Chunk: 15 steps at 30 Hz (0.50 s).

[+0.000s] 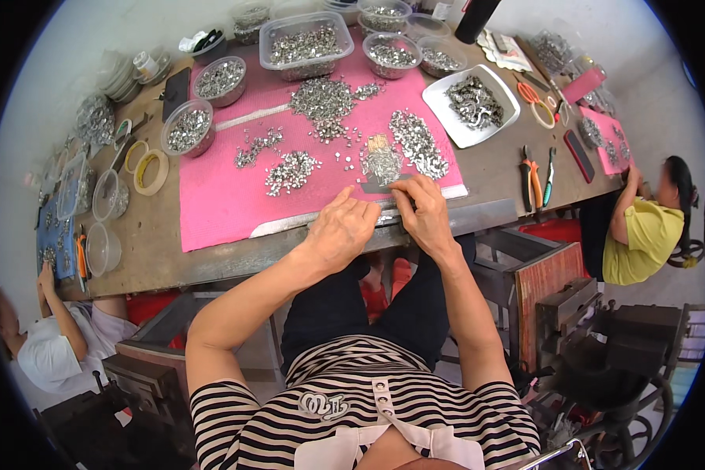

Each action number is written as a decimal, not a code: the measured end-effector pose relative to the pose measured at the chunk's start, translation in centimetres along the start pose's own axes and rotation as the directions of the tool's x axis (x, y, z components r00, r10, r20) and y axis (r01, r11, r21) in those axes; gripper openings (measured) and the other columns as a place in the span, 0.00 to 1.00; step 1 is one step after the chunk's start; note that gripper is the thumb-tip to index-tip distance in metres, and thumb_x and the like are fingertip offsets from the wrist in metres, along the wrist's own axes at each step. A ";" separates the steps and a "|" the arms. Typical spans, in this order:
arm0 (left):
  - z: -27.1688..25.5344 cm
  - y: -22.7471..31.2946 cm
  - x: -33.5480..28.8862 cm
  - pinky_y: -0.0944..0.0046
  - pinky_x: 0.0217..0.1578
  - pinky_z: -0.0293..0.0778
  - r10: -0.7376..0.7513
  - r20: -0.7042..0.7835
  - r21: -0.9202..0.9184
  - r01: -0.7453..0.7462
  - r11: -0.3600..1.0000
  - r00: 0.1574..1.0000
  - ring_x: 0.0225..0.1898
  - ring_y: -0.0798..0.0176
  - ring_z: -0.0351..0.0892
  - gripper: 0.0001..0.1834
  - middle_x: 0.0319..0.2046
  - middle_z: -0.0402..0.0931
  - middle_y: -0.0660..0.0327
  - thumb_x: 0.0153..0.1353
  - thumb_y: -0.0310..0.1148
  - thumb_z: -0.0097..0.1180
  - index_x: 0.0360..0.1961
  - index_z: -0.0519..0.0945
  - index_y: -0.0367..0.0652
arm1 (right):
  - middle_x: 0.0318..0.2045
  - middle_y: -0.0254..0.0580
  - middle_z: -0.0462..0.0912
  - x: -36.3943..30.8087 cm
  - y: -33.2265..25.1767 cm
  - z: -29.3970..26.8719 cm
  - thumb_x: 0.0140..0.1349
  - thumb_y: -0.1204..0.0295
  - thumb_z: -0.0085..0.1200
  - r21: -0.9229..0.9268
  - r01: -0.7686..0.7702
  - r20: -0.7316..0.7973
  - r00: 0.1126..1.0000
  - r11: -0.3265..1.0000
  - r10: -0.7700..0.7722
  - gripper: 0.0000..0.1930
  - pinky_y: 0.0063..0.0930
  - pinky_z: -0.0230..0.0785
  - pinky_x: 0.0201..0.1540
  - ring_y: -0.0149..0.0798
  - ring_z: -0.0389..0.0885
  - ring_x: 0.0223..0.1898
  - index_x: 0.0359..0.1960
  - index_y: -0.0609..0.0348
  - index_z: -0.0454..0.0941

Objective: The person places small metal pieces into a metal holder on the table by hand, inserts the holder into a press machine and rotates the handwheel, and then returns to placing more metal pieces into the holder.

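At the table's near edge my left hand (345, 225) and my right hand (423, 211) face each other, fingers closed in a pinch. Between the fingertips shows a small silvery metal piece (387, 218), too small to name. Just beyond, on the pink mat (219, 180), lies a heap of thin silvery pins (382, 166). To its right is a pile of small shiny metal parts (420, 145); to the left sits another pile (291, 172). A larger heap of metal parts (321, 100) lies farther back.
A white tray (446, 129) of linked metal pieces stands right of the mat. Orange-handled pliers (534, 184) lie nearby. Clear tubs (268, 48) of metal parts line the back; tape rolls (150, 174) lie left. Another person (642, 235) works at right, one more (59, 345) at left.
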<state>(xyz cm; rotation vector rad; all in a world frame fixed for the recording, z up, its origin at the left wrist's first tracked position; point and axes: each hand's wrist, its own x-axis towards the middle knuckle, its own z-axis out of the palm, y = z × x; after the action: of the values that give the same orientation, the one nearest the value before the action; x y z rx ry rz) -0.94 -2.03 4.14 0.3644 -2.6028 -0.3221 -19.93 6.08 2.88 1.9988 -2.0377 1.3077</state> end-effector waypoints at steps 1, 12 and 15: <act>-0.2 0.1 0.2 0.42 0.62 0.73 0.037 0.042 0.053 -0.039 0.998 0.998 0.37 0.48 0.84 0.06 0.28 0.77 0.54 0.58 0.23 0.58 0.36 0.75 0.39 | 0.32 0.44 0.80 0.1 0.0 0.0 0.62 0.79 0.62 0.001 -0.001 -0.009 1.000 1.000 0.001 0.05 0.38 0.68 0.42 0.47 0.79 0.36 0.39 0.60 0.84; 0.9 1.0 -0.5 0.44 0.63 0.72 0.046 -0.019 0.067 -0.045 0.997 0.999 0.40 0.51 0.84 0.05 0.32 0.79 0.54 0.59 0.26 0.60 0.35 0.77 0.38 | 0.30 0.39 0.77 2.3 1.1 2.3 0.57 0.76 0.67 -0.106 0.098 0.007 0.995 0.990 -0.097 0.06 0.40 0.66 0.41 0.46 0.76 0.37 0.36 0.56 0.86; 1.7 1.3 -1.0 0.42 0.62 0.72 -0.141 -0.129 -0.145 0.122 0.982 0.982 0.41 0.51 0.84 0.06 0.35 0.82 0.55 0.60 0.25 0.64 0.36 0.79 0.39 | 0.30 0.39 0.78 2.7 0.8 2.4 0.56 0.75 0.67 -0.169 0.119 0.049 0.993 0.979 -0.112 0.05 0.39 0.65 0.42 0.45 0.76 0.37 0.34 0.55 0.87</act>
<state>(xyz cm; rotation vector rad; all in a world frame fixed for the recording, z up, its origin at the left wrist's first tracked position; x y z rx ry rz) -1.17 -0.26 2.58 0.4941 -2.4106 -0.4995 -19.85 2.46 2.32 2.0460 -1.9420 1.0425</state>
